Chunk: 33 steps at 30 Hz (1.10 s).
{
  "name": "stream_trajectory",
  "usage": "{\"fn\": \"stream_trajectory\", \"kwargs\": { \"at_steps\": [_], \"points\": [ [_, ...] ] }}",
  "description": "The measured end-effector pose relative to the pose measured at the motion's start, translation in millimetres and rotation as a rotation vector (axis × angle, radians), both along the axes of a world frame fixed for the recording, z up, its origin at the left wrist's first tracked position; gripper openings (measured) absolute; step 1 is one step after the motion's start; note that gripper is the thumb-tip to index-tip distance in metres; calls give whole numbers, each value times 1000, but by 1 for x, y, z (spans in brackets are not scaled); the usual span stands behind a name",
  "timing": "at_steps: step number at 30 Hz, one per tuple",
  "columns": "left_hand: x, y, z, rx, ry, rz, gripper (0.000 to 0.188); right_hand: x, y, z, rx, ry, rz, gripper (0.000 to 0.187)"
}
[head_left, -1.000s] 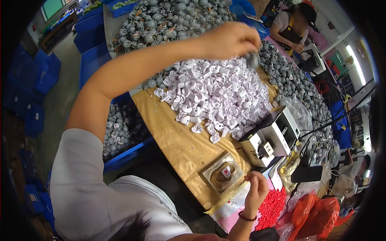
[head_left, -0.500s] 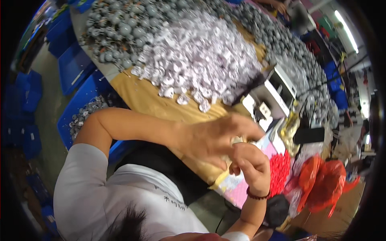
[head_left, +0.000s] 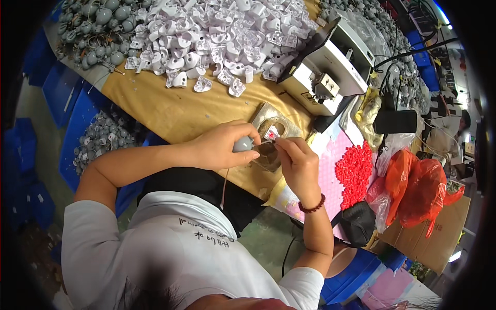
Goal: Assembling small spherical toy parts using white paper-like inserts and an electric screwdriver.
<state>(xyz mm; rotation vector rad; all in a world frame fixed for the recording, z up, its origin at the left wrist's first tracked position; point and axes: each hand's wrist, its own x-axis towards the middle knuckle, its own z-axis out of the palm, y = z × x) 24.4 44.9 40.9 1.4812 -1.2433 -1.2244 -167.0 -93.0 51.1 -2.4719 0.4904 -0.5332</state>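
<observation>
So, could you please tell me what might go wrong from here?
1. The thin wire dangling below the left hand might snag on the edge of the brown-covered table.
2. The grey ball-shaped part in that hand looks smooth and round, so it could slip from the fingers.
3. The small red pieces lie loose to the right of the right hand; a sideways brush may scatter them.

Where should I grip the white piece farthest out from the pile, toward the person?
I'd pinch the white piece by opposite sides, coming from the person's side: there it borders the brown sheet, while the pile lies close behind. It looks small and blocky, so thumb and fingertip should span it.
</observation>
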Motion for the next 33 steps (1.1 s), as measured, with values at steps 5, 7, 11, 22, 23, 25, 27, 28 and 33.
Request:
{"fn": "stream_trajectory", "kwargs": {
  "at_steps": [5,7,11,22,23,25,27,28,33],
  "points": [
    [-4,-2,-13,-223,-362,-36,28,8,-5,-16,-351,97,65,34],
    [-5,-5,-17,-276,-401,-42,28,7,-4,-14,-376,147,74,36],
    [-7,-6,-24,-339,-460,-70,27,6,0,-7,-413,240,129,36],
    [-22,-26,-31,-531,-1086,-3,38,-12,-1,-8,-102,137,49,37],
    [-25,-26,-36,-531,-1134,-15,37,-23,-12,-6,30,95,-5,35],
    [-22,-24,-35,-515,-1114,-34,35,-45,-30,-2,320,22,-147,30],
    [-19,-27,-32,-510,-1097,-61,34,-61,-37,-4,454,6,-229,31],
    [-19,-27,-33,-511,-1095,-68,34,-66,-34,-8,402,73,-174,35],
    [-20,-30,-35,-521,-1067,-91,32,-63,-13,-39,103,161,-119,39]
  ]
}}
